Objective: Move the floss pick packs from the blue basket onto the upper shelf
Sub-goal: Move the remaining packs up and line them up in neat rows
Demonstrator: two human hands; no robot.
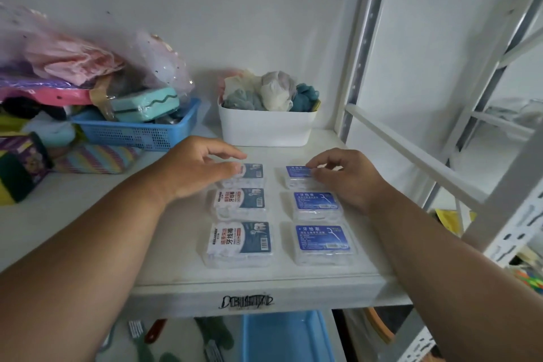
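Left hand: fingers curled, touching far left floss pick pack; pinch unclear. Right hand: fingertips pinching far right pack. Four more packs toward 6 o'clock, all on upper shelf. Blue basket below, at 6 o'clock.

white tub of cloths; teal case

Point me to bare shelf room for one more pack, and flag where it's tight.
Free: the strip of upper shelf left of the floss pick packs, under the left forearm; also the gap between the pack grid and the white bin. Crowded: the back-left corner, with the blue mesh basket and piled bags. Little room right of the packs, near the upright.
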